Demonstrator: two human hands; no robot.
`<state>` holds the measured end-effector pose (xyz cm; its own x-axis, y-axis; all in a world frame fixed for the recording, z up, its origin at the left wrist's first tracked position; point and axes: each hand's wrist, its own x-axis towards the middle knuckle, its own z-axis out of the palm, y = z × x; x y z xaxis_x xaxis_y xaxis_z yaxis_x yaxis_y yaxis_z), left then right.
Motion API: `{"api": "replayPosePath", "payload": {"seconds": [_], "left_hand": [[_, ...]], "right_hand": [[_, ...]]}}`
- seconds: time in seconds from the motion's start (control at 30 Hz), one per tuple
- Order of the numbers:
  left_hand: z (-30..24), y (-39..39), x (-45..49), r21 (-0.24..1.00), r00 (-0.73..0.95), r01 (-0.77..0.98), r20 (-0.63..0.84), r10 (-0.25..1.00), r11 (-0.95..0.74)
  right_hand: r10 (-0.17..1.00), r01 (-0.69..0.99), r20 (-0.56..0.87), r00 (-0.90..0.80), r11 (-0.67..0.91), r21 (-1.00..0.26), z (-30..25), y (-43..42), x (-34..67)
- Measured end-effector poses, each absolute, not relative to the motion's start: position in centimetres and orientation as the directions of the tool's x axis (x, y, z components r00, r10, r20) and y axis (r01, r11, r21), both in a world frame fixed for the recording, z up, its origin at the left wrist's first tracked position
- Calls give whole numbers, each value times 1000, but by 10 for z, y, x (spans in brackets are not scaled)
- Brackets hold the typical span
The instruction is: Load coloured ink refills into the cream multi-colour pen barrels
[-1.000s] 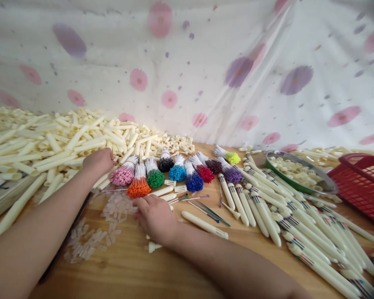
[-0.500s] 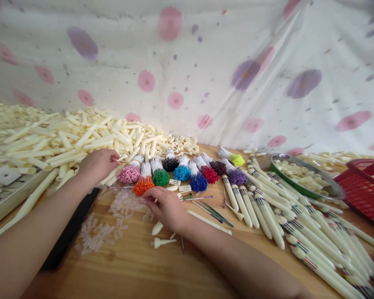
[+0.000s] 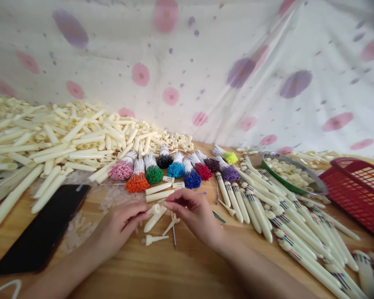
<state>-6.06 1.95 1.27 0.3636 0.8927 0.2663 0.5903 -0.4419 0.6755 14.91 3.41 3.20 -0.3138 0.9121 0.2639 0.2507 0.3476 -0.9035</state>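
Note:
My left hand pinches a small cream plastic pen part with a round end. Close against that part, my right hand has its thumb and fingers pressed together; what lies between them is too small to make out. Under the hands lie cream pen barrels, a loose stepped cream pen part and a thin refill. Just beyond stand bundles of pen refills, among them orange, green, blue and pink.
Cream barrels are heaped at the back left. A black phone and clear plastic bits lie at left. Multicolour pens cover the right side, near a green-sided bowl and a red basket.
My left hand has come back from the barrel pile to the middle, meeting my right hand. The right hand has moved slightly rightward. The view has shifted, showing more of the phone.

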Motion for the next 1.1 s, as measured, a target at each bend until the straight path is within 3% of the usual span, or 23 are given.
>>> {"api": "replayPosePath", "payload": {"seconds": [0.13, 0.23, 0.53, 0.77, 0.93, 1.1], "left_hand": [[7, 18, -54, 726, 356, 571, 201, 913, -383], [6, 16, -53, 750, 344, 566, 162, 925, -342], [6, 16, -52, 713, 355, 592, 189, 916, -376], [7, 13, -47, 720, 377, 588, 157, 913, -367], [7, 11, -44, 732, 371, 589, 132, 919, -342], [10, 8, -40, 814, 320, 545, 19, 947, -201]], "right_hand": [[844, 448, 380, -379, 527, -722, 27, 31, 151], [805, 496, 438, -400, 592, -635, 21, 32, 149], [794, 541, 417, -443, 607, -581, 19, 31, 147], [823, 714, 317, -471, 567, -411, 18, 33, 144], [827, 717, 288, -483, 562, -412, 16, 36, 145], [749, 572, 321, -579, 654, -495, 17, 37, 147]]}}
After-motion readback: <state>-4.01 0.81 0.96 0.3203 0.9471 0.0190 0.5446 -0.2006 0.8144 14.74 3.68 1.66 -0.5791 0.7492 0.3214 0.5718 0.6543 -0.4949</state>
